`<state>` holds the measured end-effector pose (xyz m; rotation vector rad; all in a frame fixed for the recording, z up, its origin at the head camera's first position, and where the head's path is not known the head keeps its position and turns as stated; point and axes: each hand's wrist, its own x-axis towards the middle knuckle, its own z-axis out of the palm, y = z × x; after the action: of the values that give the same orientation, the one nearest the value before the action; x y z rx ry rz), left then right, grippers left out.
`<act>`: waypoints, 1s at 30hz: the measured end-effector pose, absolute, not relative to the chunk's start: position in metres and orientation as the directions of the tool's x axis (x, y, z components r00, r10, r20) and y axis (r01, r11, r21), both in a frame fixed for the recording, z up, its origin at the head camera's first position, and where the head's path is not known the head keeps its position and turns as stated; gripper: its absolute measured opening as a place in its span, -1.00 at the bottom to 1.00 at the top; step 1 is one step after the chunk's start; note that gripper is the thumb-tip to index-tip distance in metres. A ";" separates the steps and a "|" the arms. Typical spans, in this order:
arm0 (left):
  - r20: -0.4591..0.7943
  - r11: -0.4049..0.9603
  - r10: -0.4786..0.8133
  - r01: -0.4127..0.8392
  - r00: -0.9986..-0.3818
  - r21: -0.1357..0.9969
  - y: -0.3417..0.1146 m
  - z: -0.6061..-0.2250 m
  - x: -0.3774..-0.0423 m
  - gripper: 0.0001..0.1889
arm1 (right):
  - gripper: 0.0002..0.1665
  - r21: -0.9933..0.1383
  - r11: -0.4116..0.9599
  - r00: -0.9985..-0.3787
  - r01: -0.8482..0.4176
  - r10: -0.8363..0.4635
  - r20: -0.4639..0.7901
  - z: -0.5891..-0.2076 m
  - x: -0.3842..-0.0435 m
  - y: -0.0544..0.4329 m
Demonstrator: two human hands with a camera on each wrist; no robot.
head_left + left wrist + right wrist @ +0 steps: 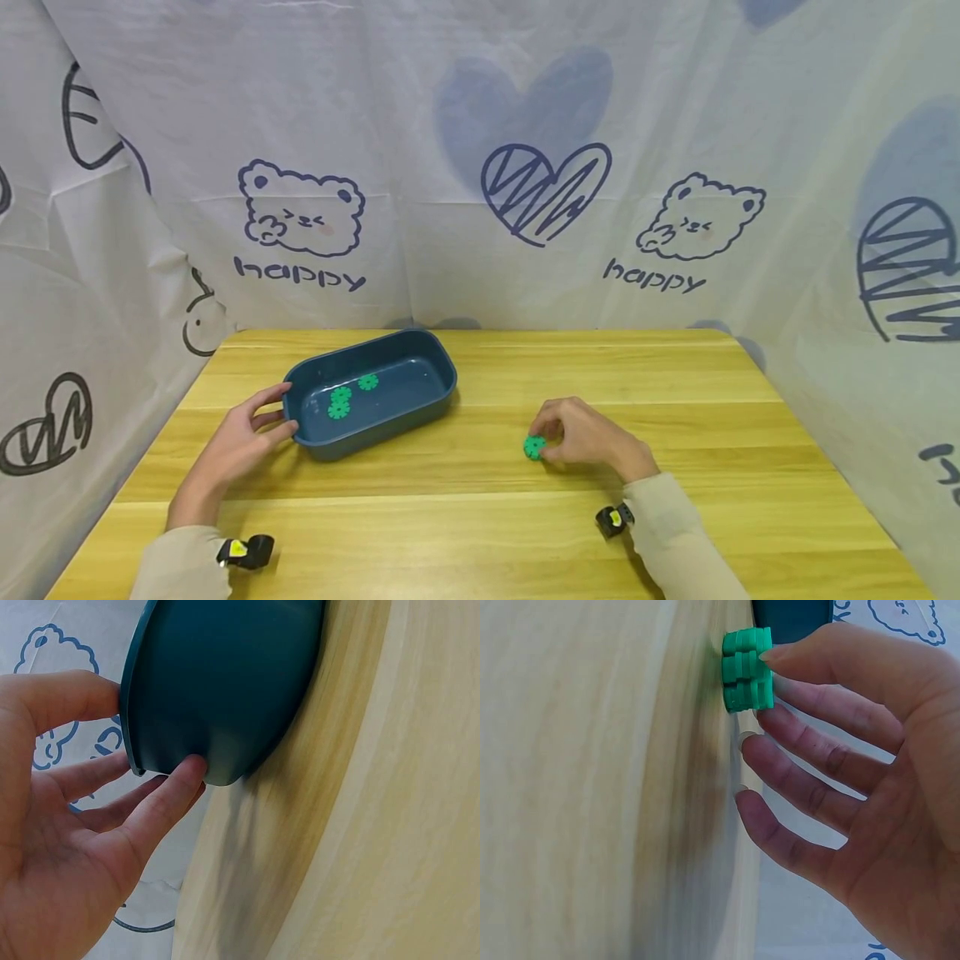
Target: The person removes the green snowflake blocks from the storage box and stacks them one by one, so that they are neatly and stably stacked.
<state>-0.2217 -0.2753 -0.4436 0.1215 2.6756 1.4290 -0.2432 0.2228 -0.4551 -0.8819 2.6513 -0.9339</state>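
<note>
In the head view, a dark blue-green oblong basin [405, 417] stands on the table at left. Several green notched discs [339, 409] lie on its floor, some overlapping. My left hand [243, 442] is at the basin's left end, fingers spread. In the left wrist view, the thumb touches the basin's rim and a fingertip [196, 763] rests against the outer wall. To the right of the basin, my right hand [581, 433] pinches a small stack of green notched discs [748, 669] between thumb and forefinger, low over the table. The other right fingers are loosely bent.
A wooden table [420, 542] with yellowish boards bears everything. White cloth [420, 125] printed with bears, hearts and lettering hangs behind the table and along both sides. Black camera mounts [246, 552] are strapped at both wrists.
</note>
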 end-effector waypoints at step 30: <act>-0.063 0.559 0.124 0.017 -0.990 0.829 -0.277 -0.445 -0.222 -0.22 | -0.64 -0.600 0.632 -0.791 -0.491 -0.612 0.003 -0.458 -0.242 0.221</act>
<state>-0.2225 -0.2773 -0.4454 0.1217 2.6719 1.4191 -0.2418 0.2214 -0.4576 -0.9073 2.6525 -0.8860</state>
